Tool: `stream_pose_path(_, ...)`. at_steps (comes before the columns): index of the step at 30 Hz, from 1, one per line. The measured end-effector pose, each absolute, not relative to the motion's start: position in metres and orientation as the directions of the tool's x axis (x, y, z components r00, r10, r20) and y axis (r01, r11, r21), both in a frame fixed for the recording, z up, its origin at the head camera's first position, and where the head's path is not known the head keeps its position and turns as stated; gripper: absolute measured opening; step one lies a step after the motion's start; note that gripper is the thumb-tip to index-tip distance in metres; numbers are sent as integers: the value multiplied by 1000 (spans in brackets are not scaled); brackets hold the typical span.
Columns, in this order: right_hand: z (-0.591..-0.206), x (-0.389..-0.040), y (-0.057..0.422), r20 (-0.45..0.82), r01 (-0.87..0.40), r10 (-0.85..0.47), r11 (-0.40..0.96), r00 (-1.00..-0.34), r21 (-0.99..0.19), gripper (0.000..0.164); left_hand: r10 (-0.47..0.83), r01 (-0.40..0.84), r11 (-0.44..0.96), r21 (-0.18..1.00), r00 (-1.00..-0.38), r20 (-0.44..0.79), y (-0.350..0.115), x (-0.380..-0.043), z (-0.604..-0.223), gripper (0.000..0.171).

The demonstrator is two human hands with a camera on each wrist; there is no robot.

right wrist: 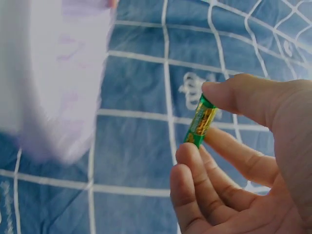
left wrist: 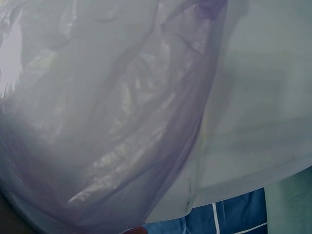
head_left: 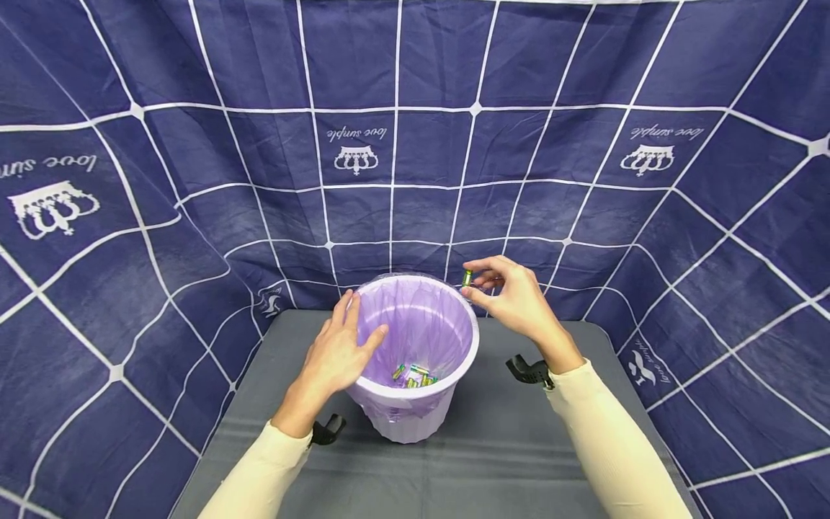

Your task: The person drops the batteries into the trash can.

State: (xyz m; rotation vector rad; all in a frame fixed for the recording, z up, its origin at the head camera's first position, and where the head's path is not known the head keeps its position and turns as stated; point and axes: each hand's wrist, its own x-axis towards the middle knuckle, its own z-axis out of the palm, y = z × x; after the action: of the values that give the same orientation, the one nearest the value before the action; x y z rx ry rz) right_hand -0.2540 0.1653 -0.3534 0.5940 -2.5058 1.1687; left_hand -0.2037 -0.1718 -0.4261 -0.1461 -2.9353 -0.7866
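A green and gold battery [head_left: 467,277] is pinched end to end between the thumb and fingertips of my right hand [head_left: 519,299], just outside the bin's right rim. The right wrist view shows the battery [right wrist: 201,122] close up, gold in the middle with green ends. My left hand [head_left: 337,353] rests on the left rim of the purple-white trash bin [head_left: 476,339], thumb over the inside edge, fingers fairly straight. A thin purple bag [left wrist: 146,122] lines the bin and folds over its outside. Several similar batteries [head_left: 420,370] lie at the bottom in the bag.
The bin stands on a grey table [head_left: 506,447]. Behind it and on both sides hangs a navy cloth [head_left: 428,151] with white grid lines and crown prints. Black wrist straps [head_left: 528,370] sit at both cream sleeves.
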Motion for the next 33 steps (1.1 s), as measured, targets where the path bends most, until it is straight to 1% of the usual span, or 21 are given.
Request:
stream_pose_path(8, -336, -260, 122, 434, -524, -296, 538, -851, -660, 39, 68, 112, 862, 494, -992, 106, -172, -205, -426, 96)
stream_pose_path(15, -334, -262, 104, 423, -548, -348, 528, -837, -649, 41, 73, 119, 867, 483, -991, 113, -173, -204, -426, 96)
stream_pose_path(21, -338, -263, 105, 406, -562, -388, 570, -827, -600, 43, 74, 118, 867, 484, -991, 109, -172, -204, -425, 96)
stream_pose_path(27, -346, -264, 117, 397, -542, -369, 567, -840, -621, 41, 73, 119, 864, 489, -991, 113, -172, -204, -424, 95)
stream_pose_path(33, -357, -266, 137, 389, -503, -320, 559, -864, -659, 39, 72, 118, 860, 496, -991, 111, -172, -203, -425, 95)
